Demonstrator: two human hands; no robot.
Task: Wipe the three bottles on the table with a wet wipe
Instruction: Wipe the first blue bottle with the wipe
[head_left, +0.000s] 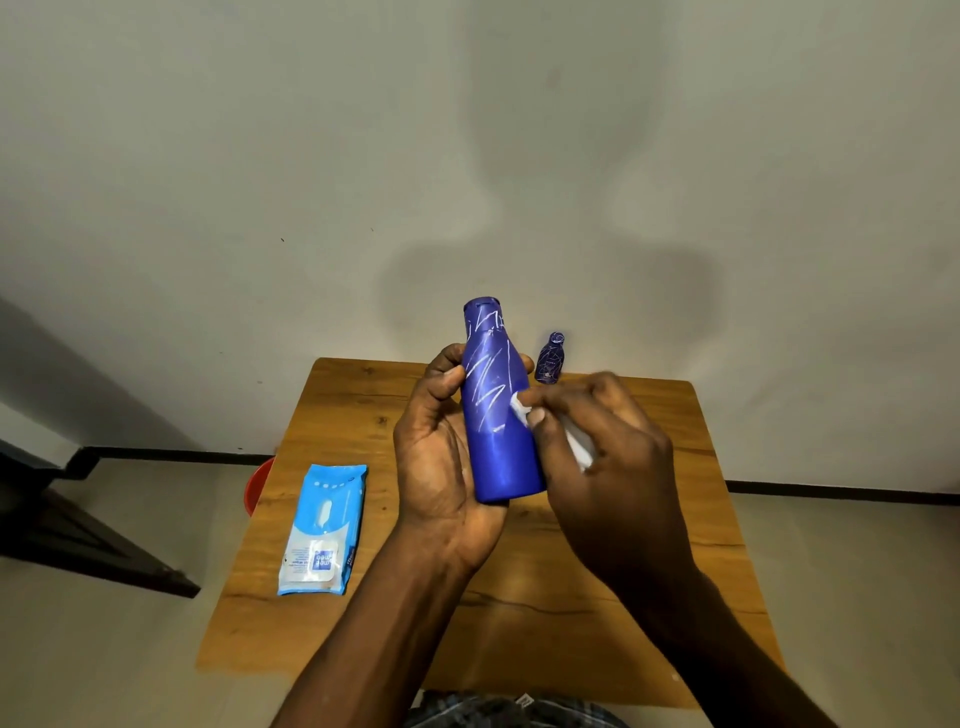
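My left hand (441, 457) grips a tall blue bottle (496, 415) from behind, holding it above the wooden table (519, 597). White scribble marks cover the bottle's upper half; its lower half is plain blue. My right hand (602, 467) pinches a bunched white wet wipe (524, 410) and presses it against the bottle's right side. A small dark blue bottle (551, 358) with thin white lines stands at the table's far edge, behind my right hand. No third bottle shows.
A light blue pack of wet wipes (322, 530) lies flat on the table's left side. A red bucket (257, 488) sits on the floor past the table's left edge. A pale wall stands right behind the table.
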